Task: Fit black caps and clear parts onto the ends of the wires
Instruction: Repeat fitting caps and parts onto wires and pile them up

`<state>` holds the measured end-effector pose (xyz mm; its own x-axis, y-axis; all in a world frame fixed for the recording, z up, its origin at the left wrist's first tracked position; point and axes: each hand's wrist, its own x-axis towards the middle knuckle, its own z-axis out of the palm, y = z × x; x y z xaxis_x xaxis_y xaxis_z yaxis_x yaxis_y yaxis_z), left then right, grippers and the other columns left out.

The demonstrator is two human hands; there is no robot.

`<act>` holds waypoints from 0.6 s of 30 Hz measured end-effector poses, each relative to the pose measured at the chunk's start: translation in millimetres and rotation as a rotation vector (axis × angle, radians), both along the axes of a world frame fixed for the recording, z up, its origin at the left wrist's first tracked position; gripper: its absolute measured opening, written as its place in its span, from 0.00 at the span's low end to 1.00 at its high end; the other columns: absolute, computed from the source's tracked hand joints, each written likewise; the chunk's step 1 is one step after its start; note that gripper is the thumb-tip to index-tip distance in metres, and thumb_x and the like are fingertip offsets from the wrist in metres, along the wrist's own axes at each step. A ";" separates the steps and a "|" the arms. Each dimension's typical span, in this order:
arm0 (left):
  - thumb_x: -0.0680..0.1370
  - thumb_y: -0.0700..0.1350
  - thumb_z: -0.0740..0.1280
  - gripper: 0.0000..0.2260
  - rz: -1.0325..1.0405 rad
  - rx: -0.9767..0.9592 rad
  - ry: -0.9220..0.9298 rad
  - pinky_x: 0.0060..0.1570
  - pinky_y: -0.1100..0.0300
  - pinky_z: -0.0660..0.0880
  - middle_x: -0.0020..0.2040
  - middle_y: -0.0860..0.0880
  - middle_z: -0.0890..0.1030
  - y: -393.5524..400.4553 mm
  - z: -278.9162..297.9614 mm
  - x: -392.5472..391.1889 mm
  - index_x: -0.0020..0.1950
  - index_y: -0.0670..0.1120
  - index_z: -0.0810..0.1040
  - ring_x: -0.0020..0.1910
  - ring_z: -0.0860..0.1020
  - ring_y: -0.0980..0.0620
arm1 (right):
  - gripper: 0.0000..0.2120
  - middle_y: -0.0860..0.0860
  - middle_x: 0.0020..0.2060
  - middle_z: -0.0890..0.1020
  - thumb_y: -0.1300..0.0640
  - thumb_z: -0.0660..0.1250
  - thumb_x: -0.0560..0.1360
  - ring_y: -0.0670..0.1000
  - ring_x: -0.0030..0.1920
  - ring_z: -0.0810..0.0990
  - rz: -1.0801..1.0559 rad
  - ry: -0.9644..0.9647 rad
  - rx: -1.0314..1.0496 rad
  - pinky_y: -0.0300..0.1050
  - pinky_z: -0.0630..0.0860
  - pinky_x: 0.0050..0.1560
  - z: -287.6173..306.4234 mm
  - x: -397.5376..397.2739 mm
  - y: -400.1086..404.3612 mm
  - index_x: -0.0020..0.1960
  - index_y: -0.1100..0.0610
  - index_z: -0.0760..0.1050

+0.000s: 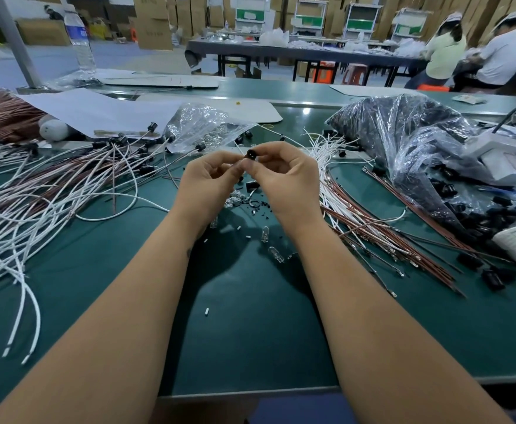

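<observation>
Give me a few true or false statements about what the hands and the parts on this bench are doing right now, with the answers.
1. Both hands hold one black cap between them. True: the left hand and right hand pinch it.
2. The big bag of black caps lies on the person's left. False: it lies on the right.
3. Wires with caps fitted lie on the left. True.
4. The water bottle lies on its side. False: it stands upright.
5. Loose clear bulbs lie on the green mat. True.

Finished wires (67, 179) lie left, bare wires (357, 209) right, probably caps bag (403, 133) behind.
</observation>
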<state>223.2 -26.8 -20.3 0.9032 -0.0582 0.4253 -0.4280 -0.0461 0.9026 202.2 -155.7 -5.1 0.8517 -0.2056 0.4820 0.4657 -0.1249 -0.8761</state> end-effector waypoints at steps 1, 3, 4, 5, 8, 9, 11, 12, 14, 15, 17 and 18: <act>0.76 0.44 0.70 0.04 0.030 0.011 -0.009 0.31 0.66 0.66 0.32 0.49 0.76 -0.6 0.5 -0.2 0.44 0.52 0.82 0.29 0.69 0.57 | 0.10 0.54 0.37 0.81 0.64 0.76 0.69 0.48 0.36 0.79 -0.009 0.007 0.003 0.47 0.80 0.42 -0.7 0.9 -0.5 0.42 0.52 0.80; 0.76 0.42 0.71 0.01 0.096 0.040 -0.027 0.33 0.68 0.69 0.33 0.50 0.79 -1.4 1.8 -0.7 0.44 0.47 0.82 0.29 0.72 0.60 | 0.10 0.53 0.36 0.80 0.64 0.75 0.70 0.49 0.35 0.79 -0.019 0.023 0.000 0.48 0.80 0.42 -1.7 2.6 -1.2 0.42 0.50 0.79; 0.76 0.41 0.71 0.01 0.120 0.057 -0.035 0.35 0.67 0.71 0.35 0.49 0.80 -1.6 2.6 -1.2 0.44 0.46 0.81 0.31 0.74 0.60 | 0.09 0.54 0.36 0.80 0.64 0.74 0.71 0.49 0.35 0.80 -0.014 0.038 -0.001 0.47 0.81 0.43 -2.1 3.1 -1.4 0.43 0.51 0.78; 0.75 0.40 0.71 0.01 0.136 0.071 -0.043 0.36 0.66 0.72 0.36 0.48 0.81 -1.8 3.3 -2.3 0.44 0.46 0.81 0.33 0.75 0.58 | 0.08 0.54 0.36 0.80 0.64 0.73 0.72 0.49 0.35 0.81 0.005 0.060 0.009 0.46 0.81 0.43 -2.4 3.4 -1.3 0.44 0.52 0.78; 0.74 0.36 0.72 0.02 0.147 0.081 -0.062 0.39 0.63 0.74 0.36 0.47 0.81 -4.2 4.6 -5.6 0.44 0.42 0.82 0.36 0.76 0.53 | 0.06 0.53 0.35 0.81 0.66 0.69 0.75 0.45 0.32 0.81 0.116 0.142 0.106 0.41 0.81 0.39 -3.9 3.5 -0.4 0.49 0.59 0.76; 0.74 0.35 0.72 0.03 0.155 0.093 -0.068 0.40 0.62 0.74 0.36 0.47 0.81 -5.4 4.8 -6.5 0.45 0.42 0.82 0.37 0.77 0.53 | 0.05 0.52 0.34 0.81 0.67 0.68 0.75 0.45 0.32 0.81 0.143 0.162 0.130 0.40 0.81 0.39 -4.6 3.7 0.1 0.49 0.60 0.76; 0.74 0.35 0.71 0.02 0.164 0.117 -0.075 0.41 0.61 0.75 0.37 0.44 0.81 -7.3 5.1 -7.2 0.45 0.40 0.82 0.37 0.77 0.52 | 0.05 0.53 0.33 0.81 0.68 0.67 0.76 0.47 0.32 0.80 0.177 0.191 0.170 0.41 0.81 0.38 -6.0 4.4 1.4 0.48 0.60 0.75; 0.74 0.35 0.71 0.02 0.165 0.121 -0.074 0.41 0.61 0.75 0.38 0.43 0.81 -7.9 5.2 -7.3 0.45 0.38 0.82 0.37 0.77 0.52 | 0.05 0.54 0.33 0.80 0.68 0.67 0.76 0.48 0.32 0.80 0.186 0.204 0.191 0.41 0.81 0.38 -6.4 4.7 2.0 0.47 0.59 0.75; 0.75 0.35 0.70 0.02 0.164 0.121 -0.066 0.41 0.62 0.75 0.38 0.43 0.81 -8.5 4.9 -6.8 0.45 0.37 0.82 0.37 0.77 0.53 | 0.05 0.54 0.32 0.80 0.67 0.66 0.76 0.49 0.32 0.80 0.195 0.228 0.226 0.41 0.81 0.37 -7.0 5.6 2.5 0.45 0.58 0.75; 0.75 0.35 0.70 0.02 0.164 0.124 -0.062 0.41 0.62 0.76 0.38 0.43 0.82 -8.5 4.7 -6.7 0.45 0.37 0.82 0.37 0.78 0.53 | 0.06 0.54 0.32 0.80 0.67 0.67 0.76 0.48 0.31 0.80 0.197 0.233 0.237 0.41 0.80 0.37 -7.6 6.1 2.6 0.45 0.58 0.75; 0.75 0.36 0.70 0.02 0.158 0.129 -0.059 0.41 0.61 0.76 0.39 0.43 0.82 -8.4 4.6 -6.5 0.45 0.37 0.82 0.37 0.78 0.53 | 0.05 0.52 0.31 0.80 0.67 0.67 0.76 0.46 0.30 0.80 0.198 0.232 0.246 0.40 0.80 0.36 -8.1 6.6 2.5 0.45 0.58 0.75; 0.75 0.36 0.70 0.02 0.152 0.130 -0.057 0.42 0.61 0.77 0.38 0.44 0.82 -8.3 4.3 -6.0 0.45 0.38 0.82 0.37 0.78 0.54 | 0.05 0.51 0.31 0.81 0.66 0.67 0.76 0.46 0.30 0.80 0.198 0.227 0.248 0.40 0.80 0.36 -8.1 6.7 2.3 0.45 0.58 0.75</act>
